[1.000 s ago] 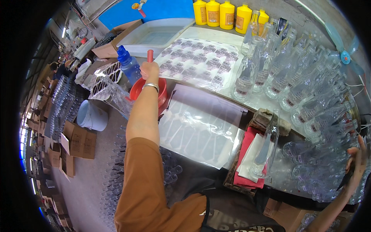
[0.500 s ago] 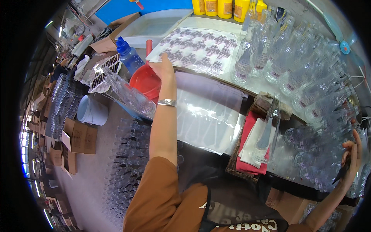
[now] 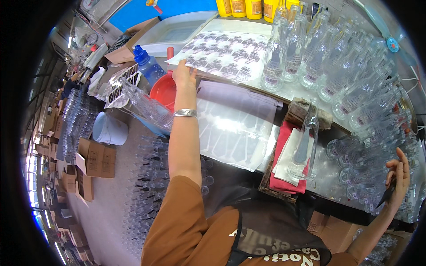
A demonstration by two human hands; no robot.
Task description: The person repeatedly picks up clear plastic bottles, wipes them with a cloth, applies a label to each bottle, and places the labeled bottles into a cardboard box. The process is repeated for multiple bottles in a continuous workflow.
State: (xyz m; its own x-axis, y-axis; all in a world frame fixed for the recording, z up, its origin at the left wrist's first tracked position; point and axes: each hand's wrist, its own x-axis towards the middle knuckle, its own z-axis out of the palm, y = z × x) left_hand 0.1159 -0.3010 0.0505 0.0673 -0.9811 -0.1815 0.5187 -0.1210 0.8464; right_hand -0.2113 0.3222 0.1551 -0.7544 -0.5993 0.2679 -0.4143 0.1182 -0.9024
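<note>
My left hand (image 3: 184, 76), with a silver bangle at the wrist, reaches to the near left corner of a printed label sheet (image 3: 226, 53) on the table. Its fingers are apart at the paper's edge; whether they press on it is unclear. At the far right, my right hand (image 3: 399, 179) has its fingers partly curled around a thin black flat piece (image 3: 386, 195). Labelled clear glass bottles (image 3: 314, 66) stand and lie beside that hand. One clear bottle (image 3: 305, 146) lies across a red cloth and a folded white cloth (image 3: 286, 170) in a wooden tray.
Left of the sheet are a red scoop (image 3: 163, 93), a blue squeeze bottle (image 3: 148, 66) and clear bottles lying on their sides (image 3: 148, 104). A shallow plastic tray (image 3: 177, 29) and yellow containers (image 3: 254, 9) are behind. Many bottles, a white bucket (image 3: 108, 128) and cartons (image 3: 97, 157) occupy the floor.
My left hand has shifted slightly left along the sheet's edge, its fingers spreading from a closer grip. My right hand stays by the bottles with the black piece. The view has shifted slightly.
</note>
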